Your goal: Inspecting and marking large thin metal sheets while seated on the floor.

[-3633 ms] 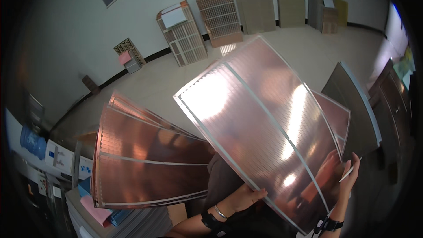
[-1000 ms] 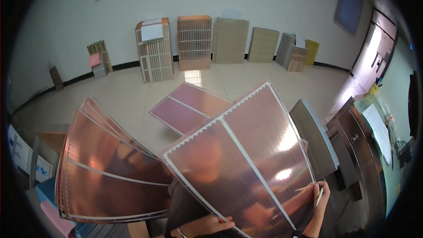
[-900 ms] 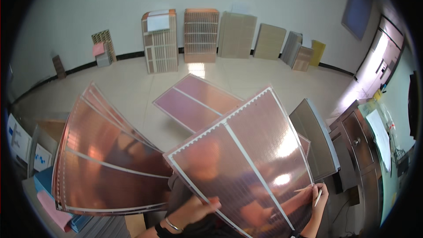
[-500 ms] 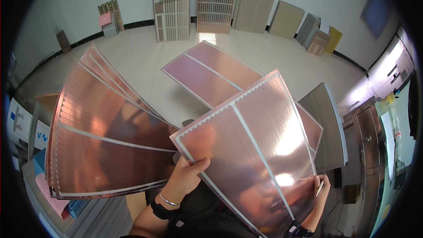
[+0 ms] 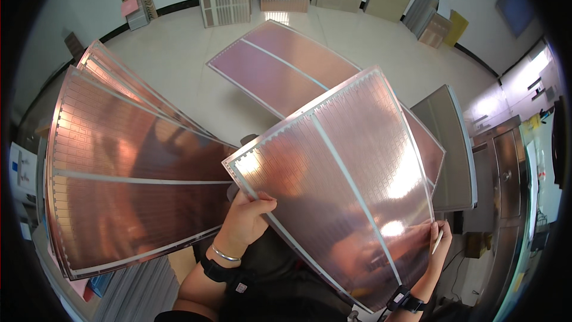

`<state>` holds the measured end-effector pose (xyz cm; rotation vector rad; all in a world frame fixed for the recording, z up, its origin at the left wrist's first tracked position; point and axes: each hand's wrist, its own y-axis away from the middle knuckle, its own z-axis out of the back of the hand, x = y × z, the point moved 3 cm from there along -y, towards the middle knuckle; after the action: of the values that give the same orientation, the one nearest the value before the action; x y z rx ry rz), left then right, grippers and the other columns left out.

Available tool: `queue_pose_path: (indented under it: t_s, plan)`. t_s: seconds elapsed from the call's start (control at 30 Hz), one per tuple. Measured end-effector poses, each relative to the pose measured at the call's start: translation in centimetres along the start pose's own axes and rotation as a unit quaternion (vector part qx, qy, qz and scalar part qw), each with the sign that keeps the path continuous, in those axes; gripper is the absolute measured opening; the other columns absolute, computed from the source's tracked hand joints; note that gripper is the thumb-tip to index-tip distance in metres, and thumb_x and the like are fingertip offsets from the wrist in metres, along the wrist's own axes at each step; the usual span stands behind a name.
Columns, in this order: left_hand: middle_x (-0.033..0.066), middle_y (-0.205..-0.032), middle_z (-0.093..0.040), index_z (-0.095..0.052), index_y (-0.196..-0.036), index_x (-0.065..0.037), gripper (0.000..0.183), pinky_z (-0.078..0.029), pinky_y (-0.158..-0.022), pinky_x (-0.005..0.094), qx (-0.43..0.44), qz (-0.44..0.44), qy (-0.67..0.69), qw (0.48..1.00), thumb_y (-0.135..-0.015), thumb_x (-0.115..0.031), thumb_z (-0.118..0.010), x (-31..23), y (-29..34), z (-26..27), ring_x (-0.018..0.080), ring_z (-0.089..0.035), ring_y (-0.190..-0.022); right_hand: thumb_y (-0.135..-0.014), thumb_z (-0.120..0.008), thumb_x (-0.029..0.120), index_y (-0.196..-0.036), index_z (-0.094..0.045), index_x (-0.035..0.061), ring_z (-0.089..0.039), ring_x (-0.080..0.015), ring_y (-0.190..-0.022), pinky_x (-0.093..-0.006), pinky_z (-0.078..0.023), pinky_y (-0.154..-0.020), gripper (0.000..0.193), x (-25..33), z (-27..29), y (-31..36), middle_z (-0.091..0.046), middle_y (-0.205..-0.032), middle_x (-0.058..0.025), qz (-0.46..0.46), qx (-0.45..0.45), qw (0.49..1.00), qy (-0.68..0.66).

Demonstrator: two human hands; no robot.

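Note:
A large copper-coloured circuit panel (image 5: pixel 310 173) with pale strips and a scalloped border is held tilted in front of me. My left hand (image 5: pixel 245 222) grips its left edge, with the thumb on the face and the fingers behind. At the lower right edge, my right hand (image 5: pixel 440 240) is closed on the same panel. A thin white stick (image 5: pixel 438 242) also sits between its fingers. To the left, several similar copper panels (image 5: pixel 119 214) lean fanned out in a stack. Another copper panel (image 5: pixel 286 65) lies beyond the held one, which partly covers it.
Grey-green panels (image 5: pixel 450 143) stand on the right, close to a metal drawer cabinet (image 5: pixel 506 173). Along the far wall lean several boards (image 5: pixel 223 0). A stack of grey sheets (image 5: pixel 140 292) is at lower left. Pale floor (image 5: pixel 179 53) stretches toward the wall.
The room and far panels have shifted upward in view. The fanned stack has moved left and spread, with a gap showing at its top. Both hands still grip the held panel, its tilt nearly unchanged.

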<state>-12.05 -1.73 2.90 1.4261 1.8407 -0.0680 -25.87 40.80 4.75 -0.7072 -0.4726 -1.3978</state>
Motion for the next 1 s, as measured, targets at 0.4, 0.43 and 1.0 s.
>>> queue_pose_path:
  t_s: [0.4,0.43,1.0]
  plan:
    - [0.0099,-0.099,-0.056,-0.05,-0.107,-0.001,0.043,-0.043,-0.085,0.0345,0.02,-0.007,0.024,0.999,-0.065,0.011,-0.05,0.8,-1.7,1.5,0.0228,-0.054,-0.095,-0.086,-0.055,0.015,-0.081,-0.054,-0.0009,-0.046,-0.0104,-0.06,-0.0239,-0.039,-0.055,0.017,-0.4,-1.6,0.2,-0.051,-0.064,-0.0043,-0.029,-0.007,0.999,0.018]
    - [0.0099,-0.099,-0.056,-0.05,-0.107,-0.001,0.043,-0.043,-0.085,0.0345,0.024,-0.001,0.018,1.0,-0.065,0.011,-0.05,0.7,-1.8,1.6,0.0228,-0.054,-0.095,-0.085,-0.055,0.014,-0.082,-0.054,-0.0011,-0.047,-0.0109,-0.061,-0.0239,-0.041,-0.057,0.015,-0.9,-1.9,0.3,-0.053,-0.065,-0.0051,-0.044,-0.002,0.999,0.002]
    - [0.0125,-0.082,-0.061,-0.051,-0.104,0.005,0.046,-0.053,-0.078,0.0322,0.037,-0.021,0.07,0.997,-0.059,0.011,-0.048,0.3,-2.1,3.9,0.0213,-0.063,-0.074,-0.082,-0.059,0.014,-0.078,-0.056,-0.0016,-0.047,-0.0104,-0.056,-0.0244,-0.039,-0.054,0.016,1.4,-1.4,0.8,-0.052,-0.06,-0.0058,-0.06,-0.082,0.995,0.013]
